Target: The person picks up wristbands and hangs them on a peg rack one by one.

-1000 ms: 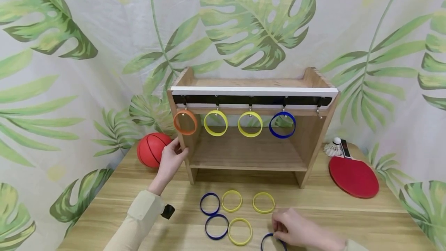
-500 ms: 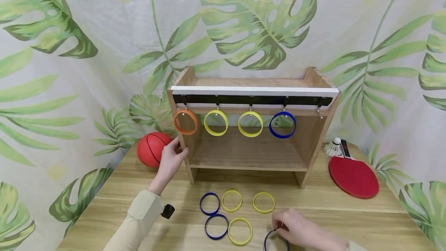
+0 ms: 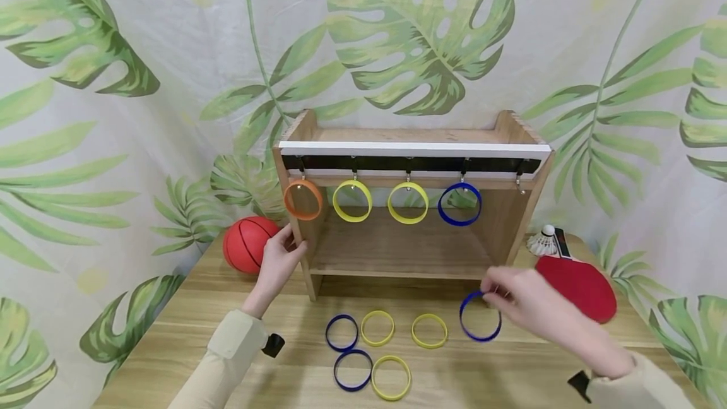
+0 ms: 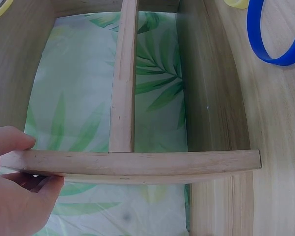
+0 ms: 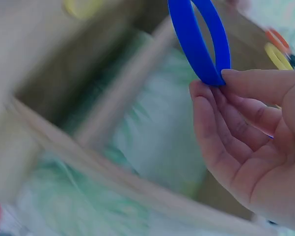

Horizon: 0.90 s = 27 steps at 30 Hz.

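My right hand (image 3: 531, 302) pinches a blue wristband (image 3: 480, 338) at its edge between thumb and index finger, in the air in front of the wooden rack's right leg. In the right wrist view the blue wristband (image 5: 189, 37) stands up from the fingertips. My left hand (image 3: 281, 257) grips the left side panel of the wooden rack (image 3: 406, 272), thumb on one face and fingers on the other. Along the rack's black strip (image 3: 380, 164) hang an orange band (image 3: 286, 207), two yellow bands (image 3: 370, 206) and a blue band (image 3: 440, 210). The rightmost hook (image 3: 520, 187) holds nothing.
On the table before the rack lie blue bands (image 3: 353, 389) and yellow bands (image 3: 390, 397). A red ball (image 3: 245, 245) sits left of the rack. A shuttlecock (image 3: 543, 243) and a red paddle (image 3: 591, 286) lie to its right. A leaf-patterned cloth (image 3: 170, 36) hangs behind.
The right hand has lifted the blue wristband off the table's front and carried it up and rightward toward the rack. The left hand stays on the side panel.
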Each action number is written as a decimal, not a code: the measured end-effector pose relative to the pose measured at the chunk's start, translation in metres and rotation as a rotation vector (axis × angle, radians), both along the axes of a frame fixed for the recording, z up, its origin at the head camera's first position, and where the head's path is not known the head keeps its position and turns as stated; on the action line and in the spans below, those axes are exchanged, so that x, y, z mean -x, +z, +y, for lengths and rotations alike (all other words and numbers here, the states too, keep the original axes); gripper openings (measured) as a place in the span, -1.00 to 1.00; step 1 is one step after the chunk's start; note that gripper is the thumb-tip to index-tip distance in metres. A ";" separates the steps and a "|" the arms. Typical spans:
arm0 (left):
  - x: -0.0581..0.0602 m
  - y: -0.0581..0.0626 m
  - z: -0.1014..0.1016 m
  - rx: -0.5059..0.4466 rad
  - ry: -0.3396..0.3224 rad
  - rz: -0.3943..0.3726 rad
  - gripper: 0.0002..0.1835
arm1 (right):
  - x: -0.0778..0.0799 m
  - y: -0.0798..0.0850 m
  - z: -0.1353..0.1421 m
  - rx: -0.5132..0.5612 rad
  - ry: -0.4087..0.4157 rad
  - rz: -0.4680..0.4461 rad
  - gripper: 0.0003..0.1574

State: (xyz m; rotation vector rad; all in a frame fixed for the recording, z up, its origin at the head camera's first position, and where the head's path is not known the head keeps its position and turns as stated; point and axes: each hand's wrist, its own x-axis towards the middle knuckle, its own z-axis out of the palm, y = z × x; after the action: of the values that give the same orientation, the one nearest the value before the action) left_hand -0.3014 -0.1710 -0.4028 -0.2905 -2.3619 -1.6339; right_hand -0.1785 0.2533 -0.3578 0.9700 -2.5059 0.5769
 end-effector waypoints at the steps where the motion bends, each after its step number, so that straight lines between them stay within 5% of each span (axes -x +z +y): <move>1: 0.000 0.000 0.000 0.001 0.000 -0.004 -0.53 | 0.000 0.011 0.003 -0.005 -0.025 0.025 -0.69; 9: 0.002 -0.005 -0.003 0.011 0.000 0.004 -0.53 | 0.001 0.079 0.021 0.040 -0.118 0.307 -0.58; 14: 0.004 -0.005 -0.003 0.011 0.000 0.009 -0.51 | 0.004 0.107 0.028 0.061 -0.173 0.357 -0.57; 20: 0.003 -0.005 -0.003 0.004 0.006 -0.006 -0.51 | 0.012 0.123 0.030 0.086 -0.247 0.360 -0.66; 27: 0.003 -0.006 -0.002 0.003 0.026 0.001 -0.51 | 0.024 0.120 0.034 0.084 -0.309 0.303 -0.71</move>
State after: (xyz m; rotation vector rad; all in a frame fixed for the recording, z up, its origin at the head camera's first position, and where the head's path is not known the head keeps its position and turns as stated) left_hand -0.3047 -0.1732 -0.4085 -0.2604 -2.3577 -1.6180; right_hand -0.2025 0.2869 -0.2380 0.5737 -2.2763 0.4001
